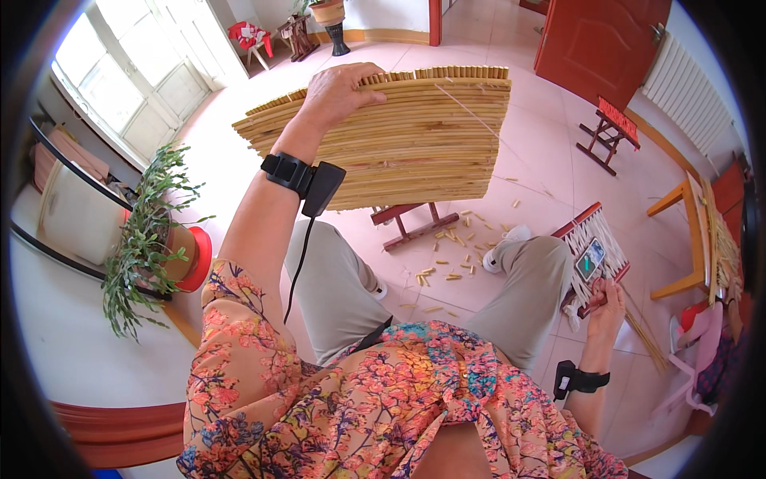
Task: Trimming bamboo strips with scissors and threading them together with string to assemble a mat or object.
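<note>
My left hand (339,92) grips the upper edge of a woven mat of pale straw stalks (407,140) and holds it up in front of me, above my knees. My right hand (608,307) hangs low at my right side, fingers curled around a thin stalk or small tool that I cannot make out. It is next to a red-framed woven stool (586,239) with a phone (590,259) lying on it. Both wrists wear black bands.
Cut straw bits (451,255) litter the pink tile floor by a small red wooden stand (411,223). A potted plant (152,239) stands at my left. Another red stool (610,132), a red door (598,40), a radiator and a wooden bench with stalks (702,231) are at right.
</note>
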`<state>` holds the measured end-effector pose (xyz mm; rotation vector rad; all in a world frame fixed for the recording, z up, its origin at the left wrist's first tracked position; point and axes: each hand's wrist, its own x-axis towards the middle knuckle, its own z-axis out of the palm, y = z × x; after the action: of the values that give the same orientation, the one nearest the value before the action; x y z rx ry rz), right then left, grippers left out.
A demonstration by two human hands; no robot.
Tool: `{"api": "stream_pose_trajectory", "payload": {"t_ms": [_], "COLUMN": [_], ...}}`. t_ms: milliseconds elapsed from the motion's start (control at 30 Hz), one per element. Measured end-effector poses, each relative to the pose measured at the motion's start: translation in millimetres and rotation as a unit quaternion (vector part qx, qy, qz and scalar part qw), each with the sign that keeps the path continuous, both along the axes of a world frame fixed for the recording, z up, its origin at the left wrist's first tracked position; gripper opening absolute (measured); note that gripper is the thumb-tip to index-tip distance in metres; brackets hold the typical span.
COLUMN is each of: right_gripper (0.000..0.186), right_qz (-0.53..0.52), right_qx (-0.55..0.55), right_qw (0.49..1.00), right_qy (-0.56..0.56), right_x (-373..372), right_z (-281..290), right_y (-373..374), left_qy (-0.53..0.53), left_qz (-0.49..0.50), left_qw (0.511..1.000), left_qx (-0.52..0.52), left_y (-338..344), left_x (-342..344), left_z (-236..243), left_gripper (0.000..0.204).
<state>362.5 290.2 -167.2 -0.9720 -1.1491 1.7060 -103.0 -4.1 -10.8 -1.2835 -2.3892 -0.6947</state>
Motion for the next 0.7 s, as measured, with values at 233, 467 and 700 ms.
{"api": "stream_pose_trajectory", "payload": {"t_ms": [233,467,700], "right_gripper": [0.011,0.009,0.009], "right_qz": [-0.024,0.133,0.313], "right_qx": [0.037,0.164,0.246], "right_qw": [0.994,0.975,0.917], "right_qy": [0.097,0.067,0.001], "right_x": [-16,-68,-156], "right_z": [36,101,134], "right_y": [9,-6,-87], "left_qy": [-0.014,0.046,0.041], "left_qz": [0.016,0.036,0.072], "left_qw": [1.0,0.998,0.997], "left_qx": [0.009,0.024,-0.003], "left_y": [0,2,2], "left_x": [2,34,37], "left_z": [-2,2,6], "left_gripper": [0.04,0.035,0.038]}}
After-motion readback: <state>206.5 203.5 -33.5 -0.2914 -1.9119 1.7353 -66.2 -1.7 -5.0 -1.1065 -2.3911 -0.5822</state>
